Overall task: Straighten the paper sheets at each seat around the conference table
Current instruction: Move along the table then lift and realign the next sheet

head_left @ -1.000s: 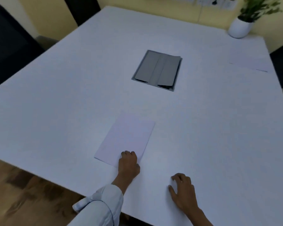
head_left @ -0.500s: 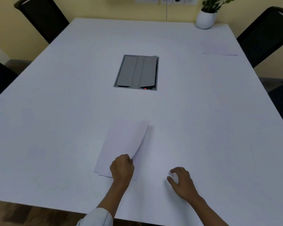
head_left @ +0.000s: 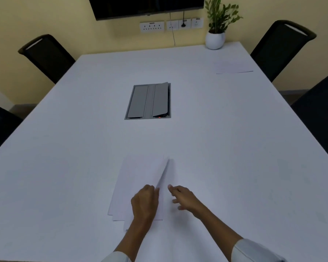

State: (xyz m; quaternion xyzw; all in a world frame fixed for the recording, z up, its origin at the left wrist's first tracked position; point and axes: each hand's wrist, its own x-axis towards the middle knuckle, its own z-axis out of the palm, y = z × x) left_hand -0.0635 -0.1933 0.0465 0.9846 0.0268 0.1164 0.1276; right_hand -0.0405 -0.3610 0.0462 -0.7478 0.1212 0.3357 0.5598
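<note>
A loose stack of white paper sheets point(head_left: 136, 178) lies fanned out near the front edge of the white conference table point(head_left: 235, 148). My left hand point(head_left: 145, 204) rests on the stack and pinches the top sheet's right edge, which is lifted off the others. My right hand point(head_left: 185, 196) hovers just right of that lifted edge with fingers spread and nothing in it. A second set of sheets point(head_left: 233, 68) lies flat at the far right seat.
A grey cable hatch point(head_left: 149, 101) is set into the table's middle. A potted plant point(head_left: 216, 35) stands at the far right corner. Black chairs stand at the far left point(head_left: 45, 55), far right point(head_left: 278, 48), left point(head_left: 0, 127) and right point(head_left: 322, 114).
My left hand has closed on the top sheet's edge and raised it. My right hand left the table and moved left toward the sheets. My view tilted up.
</note>
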